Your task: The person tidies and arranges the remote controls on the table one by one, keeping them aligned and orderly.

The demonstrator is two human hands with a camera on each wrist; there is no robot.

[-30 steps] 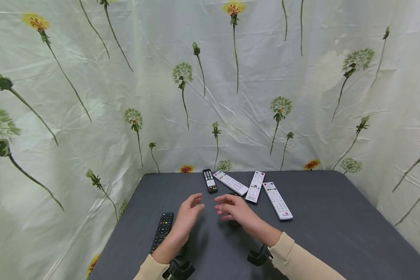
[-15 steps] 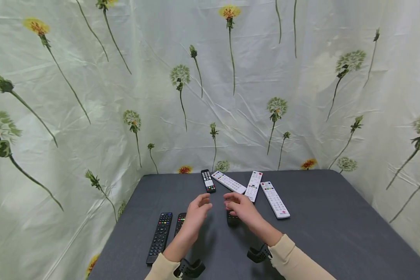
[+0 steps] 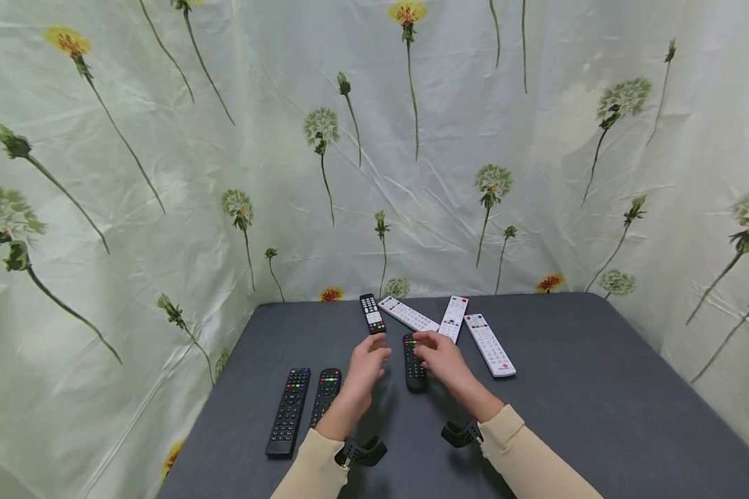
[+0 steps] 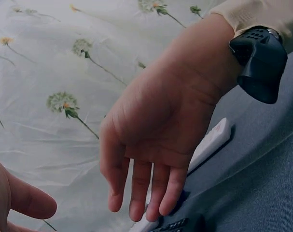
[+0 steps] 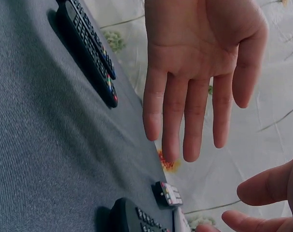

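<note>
- Dark grey cloth (image 3: 568, 402), one: seven remotes lie on it (we read every hour in the head view, around the middle remote).
- Middle black remote (image 3: 416, 378), one: buttons up, ends towards twelve and six, between the two hands.
- Left hand (image 3: 365, 367), one: at nine o'clock, fingers loosely extended, thumb apart, palm facing the other.
- Right hand (image 3: 443, 359), one: at three o'clock, fingers likewise extended, thumb apart; its fingertips overlap the remote's upper part, though we cannot tell whether they touch it.
- Outer black remote (image 3: 289, 412) and inner black remote (image 3: 328, 391), a pair: side by side towards eight, the left arm (image 3: 345, 414) crossing our view of the inner one's lower end.
- Small black-and-white remote (image 3: 372, 313), one: between ten and eleven.
- First white remote (image 3: 408, 314), second white remote (image 3: 453, 317), third white remote (image 3: 489, 345): at twelve, between one and two, between two and three.
- Dandelion-printed curtain (image 3: 424, 222), pale: beyond, at twelve.
</note>
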